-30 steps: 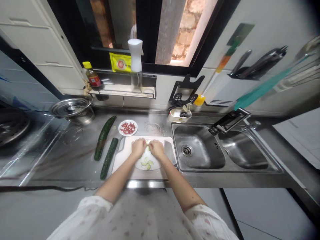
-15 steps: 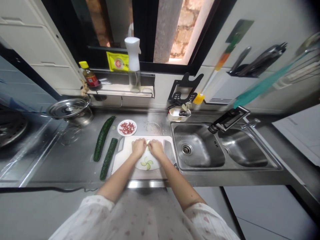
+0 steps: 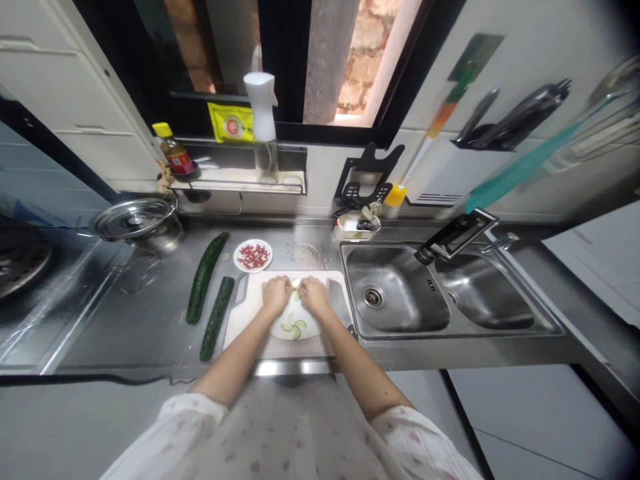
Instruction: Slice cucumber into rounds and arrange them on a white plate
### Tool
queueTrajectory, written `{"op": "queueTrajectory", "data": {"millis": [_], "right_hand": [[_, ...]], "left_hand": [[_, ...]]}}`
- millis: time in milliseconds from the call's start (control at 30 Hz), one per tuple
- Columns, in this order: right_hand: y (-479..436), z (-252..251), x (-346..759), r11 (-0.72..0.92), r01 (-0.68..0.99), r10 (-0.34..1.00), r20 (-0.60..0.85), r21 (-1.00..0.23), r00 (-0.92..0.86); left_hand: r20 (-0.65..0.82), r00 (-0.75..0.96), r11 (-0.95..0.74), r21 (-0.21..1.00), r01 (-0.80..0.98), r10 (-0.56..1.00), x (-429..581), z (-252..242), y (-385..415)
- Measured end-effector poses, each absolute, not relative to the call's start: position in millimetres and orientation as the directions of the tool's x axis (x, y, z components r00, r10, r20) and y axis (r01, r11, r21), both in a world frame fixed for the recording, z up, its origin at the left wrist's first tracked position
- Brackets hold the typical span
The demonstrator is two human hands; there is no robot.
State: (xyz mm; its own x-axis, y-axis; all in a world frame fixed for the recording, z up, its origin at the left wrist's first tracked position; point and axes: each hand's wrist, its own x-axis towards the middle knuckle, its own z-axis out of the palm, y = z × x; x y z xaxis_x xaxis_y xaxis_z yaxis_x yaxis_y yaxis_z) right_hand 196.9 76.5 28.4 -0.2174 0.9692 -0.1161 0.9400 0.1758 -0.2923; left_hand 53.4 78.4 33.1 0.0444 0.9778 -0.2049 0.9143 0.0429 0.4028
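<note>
My left hand [image 3: 277,293] and my right hand [image 3: 313,295] meet over the far part of a white plate [image 3: 313,327]. Both have their fingers curled and closed, fingertips almost touching, at small pale-green cucumber slices [image 3: 296,295]; the fingers partly hide these. On the near part of the plate, several thin cucumber slices [image 3: 295,327] form a pinwheel. Under the plate lies a white cutting board [image 3: 244,327], and a knife [image 3: 340,300] rests along its right side. To the left are a whole cucumber [image 3: 204,280] and a cut cucumber [image 3: 217,320].
Behind the board stands a small white dish [image 3: 237,265] of chopped red pieces. A double steel sink [image 3: 400,293] with a faucet [image 3: 457,237] is on the right. A lidded steel pot [image 3: 137,223] sits at the back left, below a shelf [image 3: 225,179] with bottles.
My fingertips have shifted slightly over the far part of the plate, and more green shows between them. The view has moved a little. The pinwheel of slices looks the same.
</note>
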Motion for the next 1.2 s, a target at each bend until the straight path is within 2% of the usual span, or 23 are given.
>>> {"op": "queueTrajectory", "data": {"millis": [300, 833, 1200], "right_hand": [[76.6, 29.2, 195.5, 0.167, 0.934, 0.971, -0.109, -0.317, -0.211], [80.9, 24.1, 187.3, 0.199, 0.949, 0.96, -0.143, -0.245, -0.239], [75.5, 26.0, 191.9, 0.206, 0.921, 0.975, -0.008, -0.33, -0.22]], "left_hand": [[-0.186, 0.044, 0.038, 0.417, 0.908, 0.982, 52.4, 34.3, 77.3], [-0.188, 0.059, 0.009, 0.343, 0.939, 0.98, 56.2, 27.9, 80.1], [-0.149, -0.007, 0.07, 0.422, 0.904, 0.989, 50.9, 33.4, 76.5]]}}
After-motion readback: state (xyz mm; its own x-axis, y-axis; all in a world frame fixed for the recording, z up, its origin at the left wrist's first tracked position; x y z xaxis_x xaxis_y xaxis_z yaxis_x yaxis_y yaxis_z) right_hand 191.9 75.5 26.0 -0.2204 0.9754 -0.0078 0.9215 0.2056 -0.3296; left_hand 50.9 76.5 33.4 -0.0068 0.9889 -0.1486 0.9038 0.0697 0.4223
